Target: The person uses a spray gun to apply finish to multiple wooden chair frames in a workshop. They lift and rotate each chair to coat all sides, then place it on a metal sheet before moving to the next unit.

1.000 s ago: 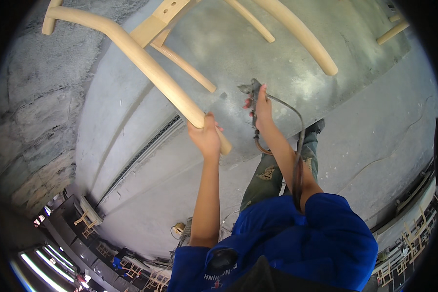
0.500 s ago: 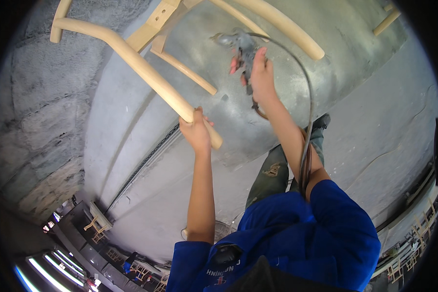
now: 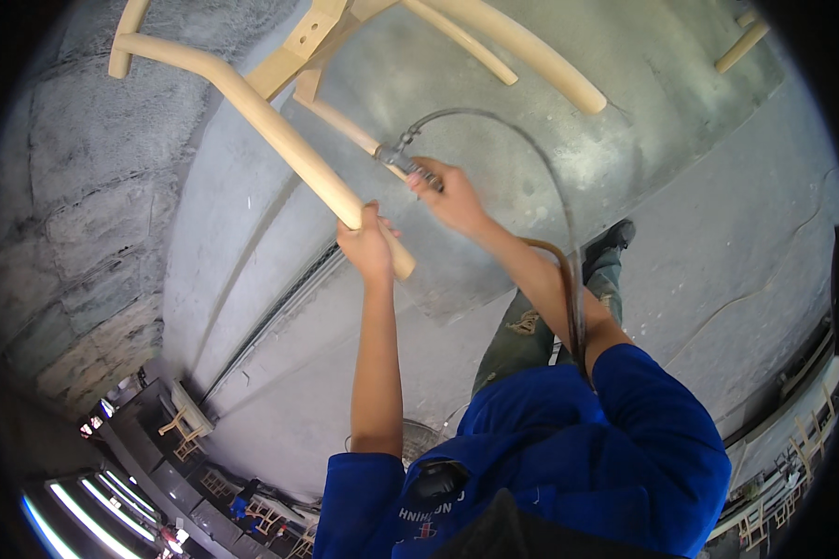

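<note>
Holding a spray gun [image 3: 396, 159] and wooden chair frame [image 3: 280, 140]

Fingers of the left hand [image 3: 367, 252] wrap the frame's thick bar near its end; those of the right hand [image 3: 451, 197] enclose the gun's grip, its head beyond them.

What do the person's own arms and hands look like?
The left hand and right hand are bare, with no gloves showing. Short blue sleeves leave the forearms uncovered. A dark hose and a brown hose cross the right forearm in this view.
</note>
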The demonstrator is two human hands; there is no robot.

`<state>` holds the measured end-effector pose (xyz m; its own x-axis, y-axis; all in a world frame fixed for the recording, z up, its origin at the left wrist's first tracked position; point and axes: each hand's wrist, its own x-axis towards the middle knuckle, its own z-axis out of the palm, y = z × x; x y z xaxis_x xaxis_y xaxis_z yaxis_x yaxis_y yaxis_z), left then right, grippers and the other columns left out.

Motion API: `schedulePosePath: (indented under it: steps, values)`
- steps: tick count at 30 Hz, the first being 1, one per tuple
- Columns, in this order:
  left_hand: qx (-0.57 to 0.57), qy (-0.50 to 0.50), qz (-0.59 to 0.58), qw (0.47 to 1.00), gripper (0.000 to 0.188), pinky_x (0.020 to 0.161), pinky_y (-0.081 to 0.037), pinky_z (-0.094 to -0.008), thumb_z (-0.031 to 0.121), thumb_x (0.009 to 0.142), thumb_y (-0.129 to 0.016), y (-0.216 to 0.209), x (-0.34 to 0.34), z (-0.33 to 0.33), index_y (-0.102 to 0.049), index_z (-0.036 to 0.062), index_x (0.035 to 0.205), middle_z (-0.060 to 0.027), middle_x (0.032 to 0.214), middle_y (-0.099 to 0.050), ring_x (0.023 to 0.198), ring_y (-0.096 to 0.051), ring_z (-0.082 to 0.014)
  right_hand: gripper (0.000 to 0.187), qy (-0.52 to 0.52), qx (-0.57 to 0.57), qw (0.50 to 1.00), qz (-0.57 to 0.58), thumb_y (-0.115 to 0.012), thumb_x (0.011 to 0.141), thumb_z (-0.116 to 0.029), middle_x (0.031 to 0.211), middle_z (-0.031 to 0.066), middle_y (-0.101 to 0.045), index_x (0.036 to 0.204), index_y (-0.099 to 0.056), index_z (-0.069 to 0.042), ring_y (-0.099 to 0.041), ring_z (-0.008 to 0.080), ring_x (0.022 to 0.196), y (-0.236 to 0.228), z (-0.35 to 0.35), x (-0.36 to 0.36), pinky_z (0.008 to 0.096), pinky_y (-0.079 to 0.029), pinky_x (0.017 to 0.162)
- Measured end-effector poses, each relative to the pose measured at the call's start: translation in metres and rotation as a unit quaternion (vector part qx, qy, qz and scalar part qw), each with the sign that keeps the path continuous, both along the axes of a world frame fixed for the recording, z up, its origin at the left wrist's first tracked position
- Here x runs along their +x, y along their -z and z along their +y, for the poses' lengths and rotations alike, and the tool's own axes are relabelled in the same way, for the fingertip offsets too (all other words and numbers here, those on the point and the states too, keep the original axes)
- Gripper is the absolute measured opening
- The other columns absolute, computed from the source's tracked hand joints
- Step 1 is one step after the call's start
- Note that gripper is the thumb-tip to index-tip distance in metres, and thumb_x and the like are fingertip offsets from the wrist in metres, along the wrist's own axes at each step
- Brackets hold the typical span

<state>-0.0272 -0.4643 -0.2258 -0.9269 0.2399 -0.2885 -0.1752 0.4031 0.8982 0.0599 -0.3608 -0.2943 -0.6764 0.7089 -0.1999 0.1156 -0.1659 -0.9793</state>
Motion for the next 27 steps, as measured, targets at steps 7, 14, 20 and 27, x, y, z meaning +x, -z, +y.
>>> schedulePosePath:
  steps: [7,14,20,27]
  values:
    - [-0.001,-0.012,0.010,1.000,0.021,0.044,-0.049,-0.0318,0.012,0.085,-0.068,0.000,-0.008,-0.008,-0.058,-0.0039,0.095,-0.0108,0.067,-0.058,0.051,-0.057,-0.0177,0.069,0.140,0.139,0.978,0.069,-0.069,0.089,-0.058,0.087,0.0143,-0.069,0.124,-0.064,0.001,-0.068,0.0265,0.076,-0.054,0.002,0.033,0.0358,-0.053,0.070]
    - [0.009,-0.026,0.000,1.000,0.022,0.044,-0.047,-0.0315,0.014,0.085,-0.070,0.005,-0.003,-0.019,-0.060,-0.0021,0.096,-0.0089,0.066,-0.060,0.052,-0.057,-0.0154,0.076,0.187,0.134,0.966,0.120,-0.060,0.092,-0.066,0.090,0.0070,-0.067,0.124,-0.062,0.003,-0.063,0.0149,0.081,-0.121,0.026,0.085,0.0296,-0.051,0.071]
    - [0.023,-0.050,0.005,0.998,0.023,0.045,-0.046,-0.0309,0.016,0.083,-0.072,0.016,0.019,-0.035,-0.061,-0.0016,0.095,-0.0081,0.067,-0.061,0.052,-0.058,-0.0146,0.070,0.000,-0.002,0.986,0.164,-0.050,0.098,-0.065,0.085,0.0042,-0.066,0.117,-0.062,0.002,-0.058,0.0098,0.069,-0.159,0.004,0.080,0.0260,-0.046,0.059]
    - [-0.008,-0.032,0.061,0.998,0.030,0.061,-0.050,-0.0414,0.022,0.080,-0.076,0.033,0.047,-0.057,-0.061,-0.0012,0.090,-0.0139,0.074,-0.066,0.063,-0.064,-0.0251,0.063,0.074,0.080,0.992,0.064,-0.041,0.104,-0.059,0.083,0.0054,-0.064,0.103,-0.062,0.000,-0.056,0.0086,0.066,-0.193,0.036,0.086,0.0253,-0.043,0.056]
